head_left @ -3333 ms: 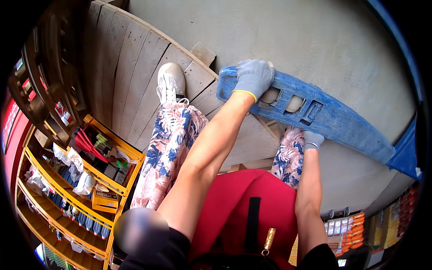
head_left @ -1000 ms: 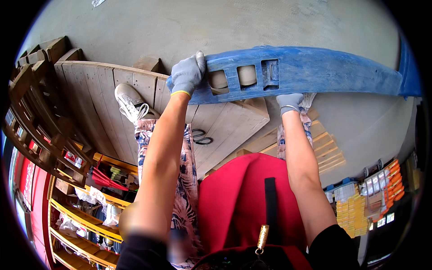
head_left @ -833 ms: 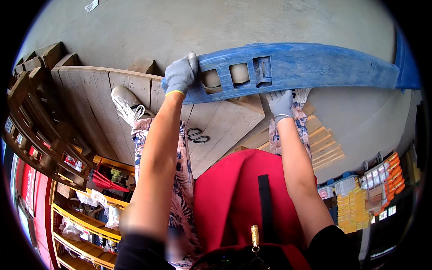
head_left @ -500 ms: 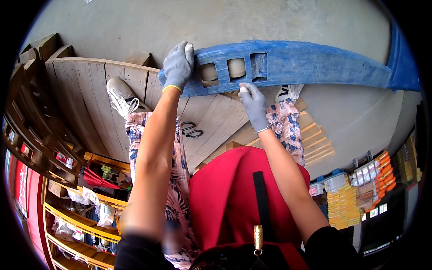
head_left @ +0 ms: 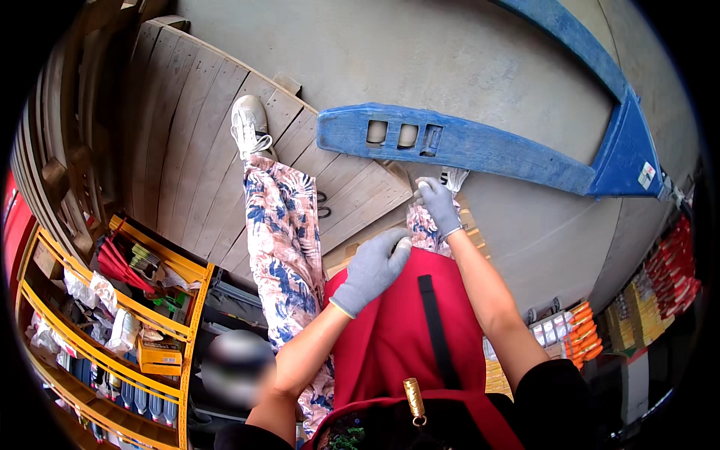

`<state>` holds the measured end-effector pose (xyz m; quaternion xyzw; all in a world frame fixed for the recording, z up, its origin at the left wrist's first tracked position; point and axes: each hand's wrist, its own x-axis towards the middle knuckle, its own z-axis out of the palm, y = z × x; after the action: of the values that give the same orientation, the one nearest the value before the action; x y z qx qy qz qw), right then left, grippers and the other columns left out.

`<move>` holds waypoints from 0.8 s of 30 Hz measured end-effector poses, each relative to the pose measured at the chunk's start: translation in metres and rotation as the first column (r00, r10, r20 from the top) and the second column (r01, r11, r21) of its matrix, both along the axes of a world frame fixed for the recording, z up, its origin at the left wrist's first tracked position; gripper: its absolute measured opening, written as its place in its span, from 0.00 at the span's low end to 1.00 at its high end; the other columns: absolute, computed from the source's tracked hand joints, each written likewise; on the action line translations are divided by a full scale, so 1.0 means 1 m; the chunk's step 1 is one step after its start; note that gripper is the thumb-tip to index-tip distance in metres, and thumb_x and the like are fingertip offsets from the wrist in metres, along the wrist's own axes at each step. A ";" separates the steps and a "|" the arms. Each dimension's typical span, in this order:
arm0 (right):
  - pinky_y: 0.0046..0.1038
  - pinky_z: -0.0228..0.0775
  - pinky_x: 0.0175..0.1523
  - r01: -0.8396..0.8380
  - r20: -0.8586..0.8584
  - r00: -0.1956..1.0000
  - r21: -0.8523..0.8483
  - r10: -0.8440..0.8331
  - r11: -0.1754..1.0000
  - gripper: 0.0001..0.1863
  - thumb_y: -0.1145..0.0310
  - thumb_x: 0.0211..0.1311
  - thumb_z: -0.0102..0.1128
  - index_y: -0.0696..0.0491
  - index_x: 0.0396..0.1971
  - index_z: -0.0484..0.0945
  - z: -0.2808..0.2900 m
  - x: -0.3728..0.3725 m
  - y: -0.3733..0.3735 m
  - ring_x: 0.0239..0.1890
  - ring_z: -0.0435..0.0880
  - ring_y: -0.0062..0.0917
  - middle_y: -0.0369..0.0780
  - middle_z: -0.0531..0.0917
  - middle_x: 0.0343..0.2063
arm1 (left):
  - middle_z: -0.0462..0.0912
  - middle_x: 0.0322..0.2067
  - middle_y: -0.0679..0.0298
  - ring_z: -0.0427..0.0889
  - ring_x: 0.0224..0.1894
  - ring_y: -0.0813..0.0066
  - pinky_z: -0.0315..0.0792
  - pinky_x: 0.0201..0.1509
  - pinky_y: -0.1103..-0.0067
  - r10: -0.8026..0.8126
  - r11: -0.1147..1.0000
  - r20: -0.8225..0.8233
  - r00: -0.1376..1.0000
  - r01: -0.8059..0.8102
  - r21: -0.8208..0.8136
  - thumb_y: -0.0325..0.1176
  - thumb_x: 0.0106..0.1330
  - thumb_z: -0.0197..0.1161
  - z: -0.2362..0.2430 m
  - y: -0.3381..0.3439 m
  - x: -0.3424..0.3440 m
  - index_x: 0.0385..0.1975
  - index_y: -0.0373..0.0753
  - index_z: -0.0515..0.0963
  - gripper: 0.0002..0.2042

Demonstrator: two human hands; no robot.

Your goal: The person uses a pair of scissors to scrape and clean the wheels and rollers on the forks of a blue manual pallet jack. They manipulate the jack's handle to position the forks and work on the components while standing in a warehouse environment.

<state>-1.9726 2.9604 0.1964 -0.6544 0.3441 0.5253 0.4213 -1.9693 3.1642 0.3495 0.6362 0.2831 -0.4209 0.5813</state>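
A scuffed blue pallet jack fork (head_left: 495, 146) lies across the upper middle, its tip over the edge of a wooden platform. Three slots pierce it near the tip; pale rollers (head_left: 407, 136) show in two. My left hand (head_left: 369, 276), in a grey glove, hovers above the red apron, apart from the fork. Its thumb stands off from the loosely bent fingers, with nothing seen in them. My right hand (head_left: 437, 206), gloved alike, is just below the fork near the slots. Its fingers are curled in toward the thumb, and their inner side is hidden.
My feet stand apart, one shoe (head_left: 250, 126) on the plank platform (head_left: 180, 127), the other partly behind the fork. Black-handled scissors (head_left: 323, 205) lie on the planks. Yellow shelving (head_left: 187, 352) with goods stands at lower left, wooden pallets (head_left: 75, 150) at far left. Orange packs (head_left: 583, 335) hang at right.
My left hand has let go of the fork's tip and drawn back over the apron. My right hand stays near the fork. The view has shifted, showing more of the blue frame.
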 end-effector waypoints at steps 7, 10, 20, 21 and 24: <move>0.22 0.72 0.34 -0.244 0.059 0.966 -0.087 0.250 0.966 0.14 0.64 0.63 0.50 0.55 0.43 0.78 0.024 0.079 0.064 0.27 0.78 0.18 0.38 0.81 0.26 | 0.80 0.26 0.55 0.82 0.31 0.57 0.74 0.32 0.62 -0.438 0.885 0.319 0.840 0.340 0.318 0.38 0.61 0.55 0.010 0.044 0.067 0.30 0.40 0.74 0.08; 0.23 0.72 0.35 -0.293 0.133 0.943 -0.099 0.304 0.951 0.15 0.63 0.63 0.48 0.55 0.43 0.78 0.039 0.095 0.101 0.28 0.79 0.21 0.38 0.81 0.26 | 0.79 0.24 0.55 0.82 0.29 0.58 0.74 0.30 0.62 -0.400 0.905 0.394 0.827 0.289 0.311 0.37 0.60 0.56 0.010 0.090 0.096 0.29 0.41 0.75 0.07; 0.23 0.73 0.37 -0.110 0.152 0.983 0.029 0.105 0.993 0.16 0.62 0.64 0.50 0.57 0.43 0.77 0.131 0.067 0.227 0.28 0.79 0.19 0.38 0.81 0.29 | 0.81 0.23 0.53 0.82 0.26 0.55 0.75 0.30 0.62 -0.563 0.817 0.227 0.795 0.493 0.300 0.39 0.60 0.56 -0.011 0.184 0.053 0.28 0.40 0.76 0.09; 0.23 0.74 0.38 -0.124 0.148 0.981 -0.011 0.125 0.992 0.16 0.62 0.64 0.50 0.58 0.44 0.77 0.123 0.054 0.221 0.29 0.79 0.19 0.38 0.81 0.29 | 0.81 0.23 0.53 0.82 0.26 0.55 0.75 0.31 0.62 -0.561 0.819 0.216 0.799 0.499 0.282 0.39 0.60 0.56 -0.008 0.182 0.051 0.28 0.40 0.76 0.09; 0.24 0.73 0.39 -0.135 0.182 0.972 -0.085 0.149 0.987 0.16 0.61 0.64 0.50 0.57 0.43 0.78 0.102 0.030 0.220 0.30 0.80 0.20 0.40 0.82 0.30 | 0.81 0.22 0.53 0.82 0.26 0.54 0.75 0.31 0.62 -0.525 0.842 0.240 0.817 0.457 0.286 0.39 0.61 0.55 -0.006 0.171 0.038 0.29 0.40 0.76 0.10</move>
<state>-1.9429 3.1800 0.2986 -0.7387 0.2736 0.4773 0.3895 -1.9314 3.3349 0.3436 0.8045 0.0577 -0.4191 0.4168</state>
